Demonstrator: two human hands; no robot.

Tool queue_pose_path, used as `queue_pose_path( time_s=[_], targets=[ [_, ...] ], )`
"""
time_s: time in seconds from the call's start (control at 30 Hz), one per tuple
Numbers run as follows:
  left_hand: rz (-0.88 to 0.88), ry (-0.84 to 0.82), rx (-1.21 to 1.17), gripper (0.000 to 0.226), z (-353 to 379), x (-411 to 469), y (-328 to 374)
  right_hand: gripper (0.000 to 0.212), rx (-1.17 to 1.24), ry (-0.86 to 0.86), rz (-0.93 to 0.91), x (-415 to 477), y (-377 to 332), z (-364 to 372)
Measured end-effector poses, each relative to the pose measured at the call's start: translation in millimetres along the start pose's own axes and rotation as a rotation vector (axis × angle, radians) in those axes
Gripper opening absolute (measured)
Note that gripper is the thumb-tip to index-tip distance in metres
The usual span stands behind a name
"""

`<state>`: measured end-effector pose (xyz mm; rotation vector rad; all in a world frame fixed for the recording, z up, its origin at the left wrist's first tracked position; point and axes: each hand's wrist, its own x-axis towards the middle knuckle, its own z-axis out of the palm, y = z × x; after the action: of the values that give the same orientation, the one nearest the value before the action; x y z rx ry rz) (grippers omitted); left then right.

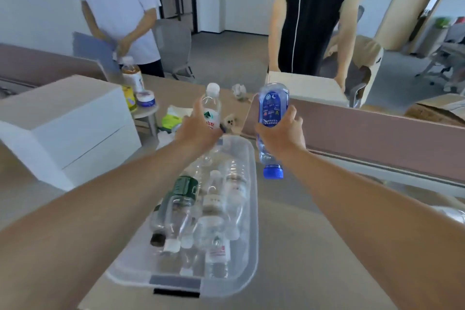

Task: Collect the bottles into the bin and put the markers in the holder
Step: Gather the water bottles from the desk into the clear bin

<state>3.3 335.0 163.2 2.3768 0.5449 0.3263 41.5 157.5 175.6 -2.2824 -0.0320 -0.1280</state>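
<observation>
Loaded, just beyond the bin (253, 221)
Left grip (198, 131) clasping upright clear bottle (212, 106); right grip (279, 133) clasping blue bottle (273, 108), cap toward 6 o'clock, bin at 7.

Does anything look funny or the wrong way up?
Yes. The blue-tinted plastic bottle in the right hand is upside down, its blue cap pointing down beside the clear plastic bin. The clear white-capped bottle in the left hand is upright.
</observation>
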Motion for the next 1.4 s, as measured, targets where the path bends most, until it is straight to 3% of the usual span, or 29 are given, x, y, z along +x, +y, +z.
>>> queue_pose_path(
  time_s=[0.1, 0.2, 0.27, 0.37, 0.43, 0.53, 0.6, 0.7, 0.8, 0.87, 1.0, 1.07, 1.2, 1.4],
  targets=[
    [-0.094, -0.089, 0.067, 0.088, -7, -16, -55, 0.081, -0.011, -0.093, -0.034, -23, -18, 37],
    [-0.167, -0.315, 0.291, 0.089, -2, -37, -104, 0.073, -0.020, -0.151, -0.031, -37, -26, 60],
    [-0.186, -0.389, 0.485, 0.085, 3, -50, -122, 0.070, -0.028, -0.175, -0.011, -41, -26, 70],
    [-0.251, -0.435, 0.534, 0.078, 11, -57, -120, 0.070, -0.058, -0.200, 0.002, -44, -26, 77],
    [-0.266, -0.412, 0.490, 0.068, 8, -53, -108, 0.070, -0.059, -0.200, -0.012, -44, -27, 80],
    [-0.208, -0.213, 0.331, 0.057, -6, -38, -97, 0.069, -0.043, -0.195, 0.001, -47, -21, 89],
    [-0.156, -0.127, 0.231, 0.051, -17, -27, -93, 0.074, -0.218, -0.222, 0.032, -52, -12, 103],
    [-0.095, -0.078, 0.182, 0.056, -29, -16, -88, 0.081, -0.439, -0.329, 0.109, -66, 0, 126],
    [-0.023, -0.055, 0.174, 0.057, -33, -11, -83, 0.086, -0.507, -0.462, 0.124, -81, 2, 145],
    [-0.008, -0.077, 0.163, 0.058, -29, -12, -73, 0.081, -0.468, -0.441, 0.118, -85, 1, 142],
    [0.079, -0.137, 0.175, 0.056, -2, -11, -33, 0.054, -0.363, -0.253, 0.034, -70, 18, 85],
    [0.152, -0.180, 0.149, 0.052, 22, -13, 1, 0.047, -0.372, -0.174, 0.079, -60, 45, 40],
    [0.253, -0.324, 0.072, 0.055, 86, -38, 92, 0.045, -0.441, -0.002, 0.300, -52, 123, -73],
    [0.510, -0.540, 0.069, 0.056, 188, -132, 206, 0.045, -0.518, 0.226, 0.650, -112, 236, -230]
  ],
)
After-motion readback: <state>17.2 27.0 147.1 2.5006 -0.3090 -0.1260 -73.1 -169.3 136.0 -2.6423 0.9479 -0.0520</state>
